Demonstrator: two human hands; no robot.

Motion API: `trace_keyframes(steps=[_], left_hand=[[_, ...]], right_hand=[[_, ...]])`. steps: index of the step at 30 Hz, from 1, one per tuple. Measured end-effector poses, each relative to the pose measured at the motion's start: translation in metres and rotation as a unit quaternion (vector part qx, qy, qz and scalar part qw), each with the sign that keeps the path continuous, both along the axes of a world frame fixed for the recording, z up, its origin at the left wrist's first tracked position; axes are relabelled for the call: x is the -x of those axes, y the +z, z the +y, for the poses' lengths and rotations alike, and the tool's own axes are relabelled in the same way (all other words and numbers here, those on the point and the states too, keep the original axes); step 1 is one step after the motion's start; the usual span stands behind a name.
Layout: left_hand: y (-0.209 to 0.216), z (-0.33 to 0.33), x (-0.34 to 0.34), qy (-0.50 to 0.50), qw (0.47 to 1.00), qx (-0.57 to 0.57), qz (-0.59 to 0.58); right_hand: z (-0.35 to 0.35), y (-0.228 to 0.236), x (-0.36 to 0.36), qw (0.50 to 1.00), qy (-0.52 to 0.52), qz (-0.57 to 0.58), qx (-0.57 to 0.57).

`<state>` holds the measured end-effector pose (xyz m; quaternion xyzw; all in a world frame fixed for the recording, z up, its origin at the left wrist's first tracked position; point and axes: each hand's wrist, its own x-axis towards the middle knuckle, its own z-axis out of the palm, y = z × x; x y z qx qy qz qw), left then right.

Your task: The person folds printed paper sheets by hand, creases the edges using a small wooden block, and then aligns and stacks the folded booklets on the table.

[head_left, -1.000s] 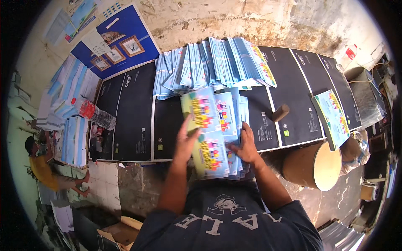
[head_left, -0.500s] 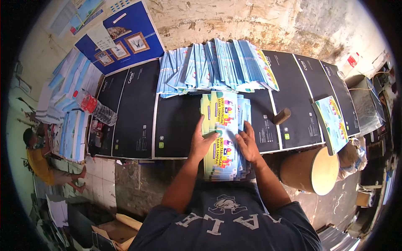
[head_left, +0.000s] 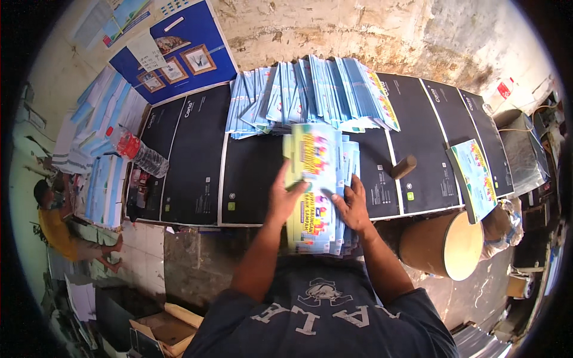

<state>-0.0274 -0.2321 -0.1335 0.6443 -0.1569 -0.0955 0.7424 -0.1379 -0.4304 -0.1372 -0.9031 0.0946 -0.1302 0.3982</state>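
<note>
Between my two hands is a stack of printed booklets (head_left: pixel 310 156), with yellow, green and pale blue covers, held over the near edge of the table. Its upper part is smeared by motion. My left hand (head_left: pixel 285 196) is closed around the stack's left edge, thumb on the top cover. At the right edge, my right hand (head_left: pixel 353 206) grips with its thumb on top and fingers along the side. Lower booklets stick out unevenly on the right. Just beyond them, a long row of blue booklets (head_left: pixel 316 92) leans in overlapping bundles on the table.
Black printed panels cover the table (head_left: pixel 253 179). A short wooden peg (head_left: pixel 404 167) stands on the right, near another booklet pile (head_left: pixel 473 179). To the left lie a plastic bottle (head_left: pixel 143 154) and paper stacks (head_left: pixel 104 191). A round drum (head_left: pixel 444 244) stands below the front edge. Another person (head_left: pixel 59 230) sits far left.
The top booklets have shifted slightly left within the stack, and my left hand has moved a little left with them. My right hand stays at the right edge.
</note>
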Motion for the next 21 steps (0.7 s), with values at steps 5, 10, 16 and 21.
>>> trace_keyframes(steps=[5, 10, 16, 21], left_hand=[[-0.005, -0.014, 0.008, -0.022, 0.998, -0.005, 0.060], [0.018, 0.001, 0.013, -0.087, 0.972, 0.050, 0.215], [0.024, -0.007, 0.024, -0.058, 0.980, -0.042, 0.184], [0.010, 0.023, 0.015, 0.005, 0.985, -0.058, 0.161]], right_hand=[[0.003, 0.007, 0.001, 0.999, -0.001, 0.013, -0.037], [-0.002, 0.002, 0.003, 1.000, -0.011, 0.014, -0.025], [0.002, 0.004, 0.002, 0.999, -0.007, 0.008, -0.035], [-0.001, 0.002, 0.002, 0.999, -0.001, 0.011, -0.032]])
